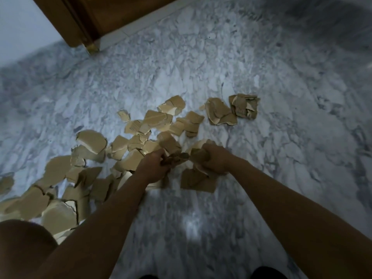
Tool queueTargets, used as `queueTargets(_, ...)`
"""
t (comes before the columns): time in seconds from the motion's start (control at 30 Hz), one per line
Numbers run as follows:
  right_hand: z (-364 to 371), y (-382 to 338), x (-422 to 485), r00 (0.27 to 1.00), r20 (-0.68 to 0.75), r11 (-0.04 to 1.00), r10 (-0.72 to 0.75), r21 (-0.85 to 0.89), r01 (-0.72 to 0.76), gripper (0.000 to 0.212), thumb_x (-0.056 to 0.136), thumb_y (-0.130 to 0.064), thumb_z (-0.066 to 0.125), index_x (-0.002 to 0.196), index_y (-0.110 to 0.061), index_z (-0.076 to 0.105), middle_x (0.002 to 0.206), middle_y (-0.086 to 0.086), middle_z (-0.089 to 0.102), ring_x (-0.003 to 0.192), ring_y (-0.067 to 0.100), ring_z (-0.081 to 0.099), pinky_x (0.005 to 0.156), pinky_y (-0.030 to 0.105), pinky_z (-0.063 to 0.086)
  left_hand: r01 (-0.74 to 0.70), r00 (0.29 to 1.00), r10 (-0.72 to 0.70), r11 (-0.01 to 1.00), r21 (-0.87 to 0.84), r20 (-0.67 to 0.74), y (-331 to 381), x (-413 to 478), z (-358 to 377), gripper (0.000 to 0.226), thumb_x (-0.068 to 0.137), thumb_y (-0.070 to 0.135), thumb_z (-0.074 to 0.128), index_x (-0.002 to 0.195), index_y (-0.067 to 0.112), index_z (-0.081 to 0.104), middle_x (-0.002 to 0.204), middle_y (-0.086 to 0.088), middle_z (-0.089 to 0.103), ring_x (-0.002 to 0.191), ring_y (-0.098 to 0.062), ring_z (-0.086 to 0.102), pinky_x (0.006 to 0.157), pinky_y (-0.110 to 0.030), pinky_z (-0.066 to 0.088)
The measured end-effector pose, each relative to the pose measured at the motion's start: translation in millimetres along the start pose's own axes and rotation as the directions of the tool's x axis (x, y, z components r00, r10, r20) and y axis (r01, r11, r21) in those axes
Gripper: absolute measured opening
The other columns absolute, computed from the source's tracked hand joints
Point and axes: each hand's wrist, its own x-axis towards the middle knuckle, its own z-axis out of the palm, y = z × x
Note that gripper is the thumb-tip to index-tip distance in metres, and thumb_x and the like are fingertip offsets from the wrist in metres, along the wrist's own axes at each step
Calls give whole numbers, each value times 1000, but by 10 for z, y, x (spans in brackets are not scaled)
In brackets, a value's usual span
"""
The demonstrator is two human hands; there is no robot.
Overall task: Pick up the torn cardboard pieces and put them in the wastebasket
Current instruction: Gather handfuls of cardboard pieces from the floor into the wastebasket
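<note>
Several torn tan cardboard pieces (153,121) lie scattered on the marble floor, from the lower left up to a crumpled stack (244,105) at the right. My left hand (154,165) grips a bunch of cardboard scraps (175,158) low over the pile's middle. My right hand (214,160) grips more pieces beside it, just above a flat piece (198,182). No wastebasket is in view.
Grey-white marble floor (261,178) stretches to the right and toward me. A wooden door and frame (84,19) with a white threshold stand at the top left. My knee (22,244) shows at the bottom left.
</note>
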Motion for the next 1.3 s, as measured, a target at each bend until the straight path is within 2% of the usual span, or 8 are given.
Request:
queueTargets(0.1, 217, 12, 102, 996, 57, 995, 65, -82, -60, 28, 87, -28, 68, 106, -17, 51, 116, 10, 59, 109, 32, 57, 82, 34, 43, 44, 997, -42, 998, 38, -64, -75, -78, 121, 30, 82, 33, 73, 86, 20, 46, 76, -3, 61, 77, -31, 61, 61, -32, 41)
queueTargets(0.3, 524, 115, -24, 968, -118, 922, 222, -298, -248, 73, 83, -46, 67, 141, -19, 34, 139, 14, 38, 126, 38, 38, 98, 54, 39, 14, 985, -29, 996, -88, -169, -61, -156, 208, 31, 86, 29, 68, 107, 14, 52, 79, -4, 63, 71, -25, 55, 62, -30, 41)
queueTargets(0.47, 473, 63, -57, 961, -179, 883, 209, -387, -265, 46, 83, -49, 62, 119, -21, 58, 124, 10, 49, 119, 35, 44, 101, 54, 32, -13, 996, 2, 993, -116, -95, -48, -168, 113, 27, 83, 30, 67, 104, 16, 58, 84, -7, 69, 78, -27, 65, 68, -36, 53)
queueTargets(0.6, 190, 23, -103, 990, -25, 986, 140, -89, -141, 20, 82, -40, 70, 91, -23, 64, 99, 2, 61, 97, 24, 61, 85, 37, 50, -16, 999, 19, 994, -105, 26, 51, -134, -49, 33, 78, 35, 72, 103, 15, 65, 91, -7, 70, 85, -26, 66, 74, -32, 51)
queueTargets(0.9, -573, 560, -462, 938, -204, 959, 281, 40, -279, 36, 88, -26, 70, 116, -8, 57, 113, 14, 61, 104, 35, 60, 82, 36, 46, -39, 904, 24, 999, 26, 426, 515, 49, 119, 40, 74, 37, 82, 106, 15, 71, 105, -6, 71, 98, -23, 65, 84, -33, 52)
queueTargets(1.03, -284, 695, -567, 966, -84, 968, 244, 87, -236, 35, 89, -22, 68, 120, -7, 62, 119, 14, 63, 110, 33, 60, 85, 31, 44, -118, 941, 27, 961, 252, 336, 584, 82, 667, 83, 59, 64, 64, 131, 28, 49, 138, -11, 44, 125, -36, 43, 101, -50, 42)
queueTargets(1.13, -13, 733, -455, 983, 13, 983, 182, 31, -183, 34, 86, -23, 68, 116, -7, 63, 118, 18, 61, 111, 36, 58, 91, 37, 46, -77, 975, 36, 980, 183, 219, 623, -2, 825, 94, 64, 54, 69, 145, 22, 33, 146, -11, 29, 128, -39, 34, 105, -53, 37)
queueTargets(1.3, 281, 727, -375, 984, -63, 980, 166, -104, -172, 56, 84, -36, 69, 131, -13, 47, 127, 13, 52, 113, 36, 53, 96, 45, 46, -104, 977, 68, 980, 169, 204, 521, 21, 779, 87, 69, 48, 74, 143, 22, 35, 127, -12, 52, 113, -34, 57, 91, -43, 51)
